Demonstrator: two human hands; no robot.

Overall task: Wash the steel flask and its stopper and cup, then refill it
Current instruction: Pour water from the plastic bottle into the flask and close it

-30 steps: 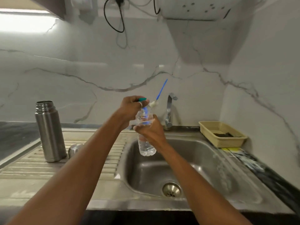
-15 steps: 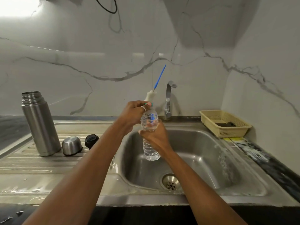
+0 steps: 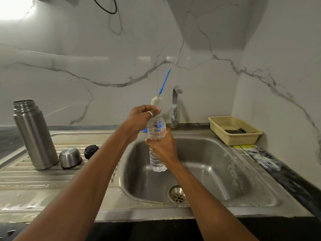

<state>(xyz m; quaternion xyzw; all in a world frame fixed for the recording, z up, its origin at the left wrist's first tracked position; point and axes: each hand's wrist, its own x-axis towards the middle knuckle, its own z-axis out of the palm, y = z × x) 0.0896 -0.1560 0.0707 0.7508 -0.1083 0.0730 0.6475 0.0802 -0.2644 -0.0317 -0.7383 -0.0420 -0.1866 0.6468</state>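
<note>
The person stands at the sink (image 3: pixel 217 164) with a clear plastic water bottle (image 3: pixel 157 131) held upright over the basin, near its back left corner. The right hand (image 3: pixel 163 147) is wrapped round the bottle's middle, fingers clamped on the ribbed wall. The left hand (image 3: pixel 140 117) is curled over the bottle's top, fingertips pinched together there; the cap itself is hidden under them, so I read this as unscrewing rather than see it.

The steel flask (image 3: pixel 34 134) stands upright toward the back left edge of the draining board (image 3: pixel 34 180), its mouth open and facing up. Its cup (image 3: pixel 70 157) sits upside down just beside its base, and the black stopper (image 3: pixel 91 151) lies just right of the cup.

What the next move turns on, to my eye: the flask is off to the left of the bottle, well apart from it, with both long axes vertical. The left hand is the nearer one to the flask, while the right carries the bottle's weight. So the bottle would have to travel left across the sink's rim and tip over that narrow upturned mouth.

A bottle brush (image 3: pixel 165 80) with a blue handle rises behind the left hand, near the tap (image 3: pixel 175 105); I cannot tell what props it. A cream basket (image 3: pixel 218 121) sits at the worktop's back right corner.
</note>
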